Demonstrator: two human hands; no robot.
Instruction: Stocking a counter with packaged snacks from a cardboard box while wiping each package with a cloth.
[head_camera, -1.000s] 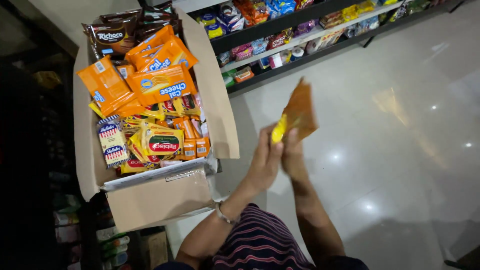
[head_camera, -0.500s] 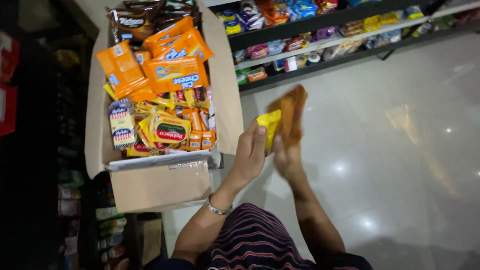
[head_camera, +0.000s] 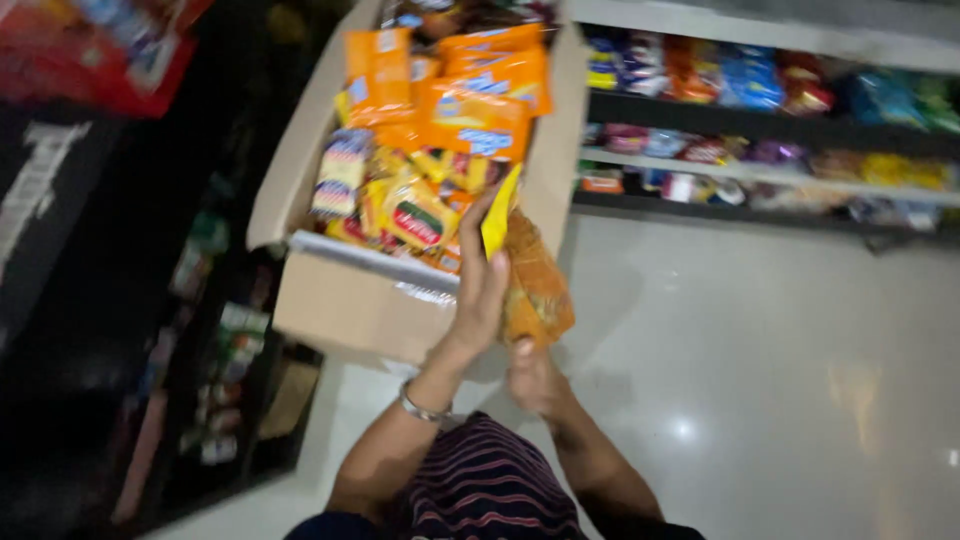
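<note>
At the far left of the frame a dark rack (head_camera: 215, 330) holds small goods too dim to make out. Right of it, upper centre, stands an open cardboard box (head_camera: 345, 305) crammed with snack packs: orange packets (head_camera: 470, 105) lie on top, yellow-and-red ones (head_camera: 415, 215) lower down.

In the middle of the frame the person's left hand (head_camera: 482, 290) is raised with its fingers nearly flat and pressed against an orange-brown snack packet (head_camera: 535, 285), a yellow edge of wrapper showing at its fingertips. The right hand (head_camera: 535, 380) sits just below and grips the packet's lower end with the fingers closed round it. The packet stands nearly upright, its long axis running from lower centre towards the top of the frame, tilted slightly left. It is just in front of the box's near right corner, and the left hand is the one nearer the box.

To the right, white floor tiles (head_camera: 780, 380) shine, and store shelves (head_camera: 760, 180) across the upper right carry blurred coloured packages.
</note>
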